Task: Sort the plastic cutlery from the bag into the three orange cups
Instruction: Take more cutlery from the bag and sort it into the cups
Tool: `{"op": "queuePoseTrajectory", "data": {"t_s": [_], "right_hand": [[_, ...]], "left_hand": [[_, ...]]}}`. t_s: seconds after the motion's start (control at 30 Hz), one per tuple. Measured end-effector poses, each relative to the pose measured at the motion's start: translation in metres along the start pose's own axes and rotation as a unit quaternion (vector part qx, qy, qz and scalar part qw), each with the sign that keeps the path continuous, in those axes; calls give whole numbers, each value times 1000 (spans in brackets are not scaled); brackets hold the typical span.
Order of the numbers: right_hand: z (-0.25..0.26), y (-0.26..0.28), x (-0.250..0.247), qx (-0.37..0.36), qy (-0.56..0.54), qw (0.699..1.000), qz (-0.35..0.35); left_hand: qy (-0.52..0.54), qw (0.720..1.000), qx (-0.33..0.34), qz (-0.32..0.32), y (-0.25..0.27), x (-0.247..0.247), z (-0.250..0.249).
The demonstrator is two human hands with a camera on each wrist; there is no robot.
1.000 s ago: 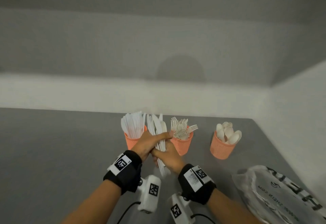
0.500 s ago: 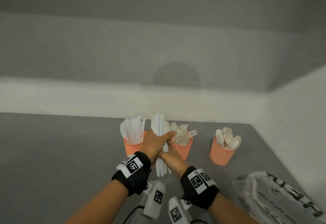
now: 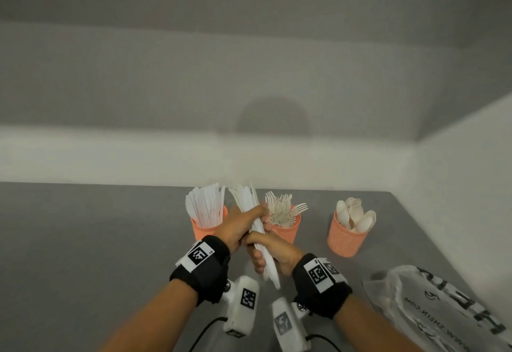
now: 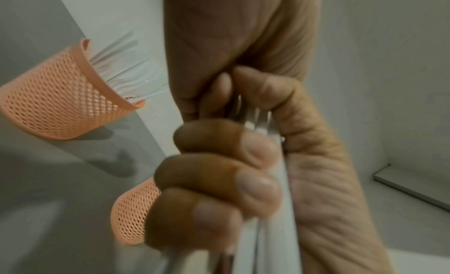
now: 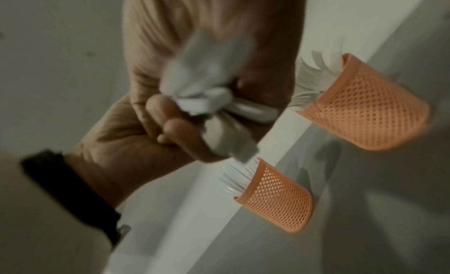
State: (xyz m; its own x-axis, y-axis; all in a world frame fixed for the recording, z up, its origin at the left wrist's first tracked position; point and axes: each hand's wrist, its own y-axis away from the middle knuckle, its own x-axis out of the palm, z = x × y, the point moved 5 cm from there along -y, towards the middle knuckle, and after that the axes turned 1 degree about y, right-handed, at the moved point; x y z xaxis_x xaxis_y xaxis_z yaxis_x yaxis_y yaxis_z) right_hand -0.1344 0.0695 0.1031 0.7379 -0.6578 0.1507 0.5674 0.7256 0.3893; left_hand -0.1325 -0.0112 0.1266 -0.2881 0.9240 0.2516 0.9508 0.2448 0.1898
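Note:
Both hands hold one bundle of white plastic knives [image 3: 250,204], tilted with its tips toward the left. My left hand [image 3: 243,222] grips its middle and my right hand [image 3: 273,252] grips lower down. Behind them stand three orange mesh cups: the left cup [image 3: 206,231] holds knives, the middle cup [image 3: 288,234] forks, the right cup [image 3: 346,239] spoons. In the left wrist view the right hand's fingers [image 4: 219,172] curl round the bundle [image 4: 275,239] under my left hand [image 4: 238,37]. The right wrist view shows the bundle [image 5: 207,82] gripped by my right hand [image 5: 207,28] and my left hand [image 5: 136,134].
A crumpled clear plastic bag [image 3: 443,304] with black print lies on the grey table [image 3: 83,241] at the front right. A white wall closes the table at the back and on the right. In the wrist views two cups [image 4: 53,105] [image 5: 365,109] stand close beyond the hands.
The fanned knives were squared into an upright bundle, and now the bundle leans with its tips toward the knife cup. Both hands keep their grip.

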Motion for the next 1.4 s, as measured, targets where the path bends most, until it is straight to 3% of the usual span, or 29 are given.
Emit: {"op": "queuePoseTrajectory", "data": {"t_s": [0.27,0.43,0.5,0.6,0.7,0.8,1.07,1.27,1.4], "right_hand": [[1,9,-1,-7,-74,992,99],[3,9,0,-28,-88,993,68],[2,4,-9,-49,-73,996,-4],[-2,-4,-30,-92,-75,986,-114],[-5,-8,-46,-114,-64,977,-169],[-6,-8,-47,-126,-13,979,-158],[-11,-6,-42,-164,34,980,-105],[-16,-7,-50,-154,-32,978,-137],[-23,-7,-61,-121,-44,979,-160]], "left_hand": [[-51,993,-11,103,3,9,-3],[-64,992,-8,109,4,14,-7],[-76,993,0,94,3,12,-8],[-111,994,17,13,-1,3,-6],[-180,982,34,-41,-1,-2,1],[-237,970,32,-49,-1,3,11],[-248,962,28,-108,-7,0,18],[-169,977,23,-130,-6,0,14],[-32,979,60,-192,-3,-6,1]]}}
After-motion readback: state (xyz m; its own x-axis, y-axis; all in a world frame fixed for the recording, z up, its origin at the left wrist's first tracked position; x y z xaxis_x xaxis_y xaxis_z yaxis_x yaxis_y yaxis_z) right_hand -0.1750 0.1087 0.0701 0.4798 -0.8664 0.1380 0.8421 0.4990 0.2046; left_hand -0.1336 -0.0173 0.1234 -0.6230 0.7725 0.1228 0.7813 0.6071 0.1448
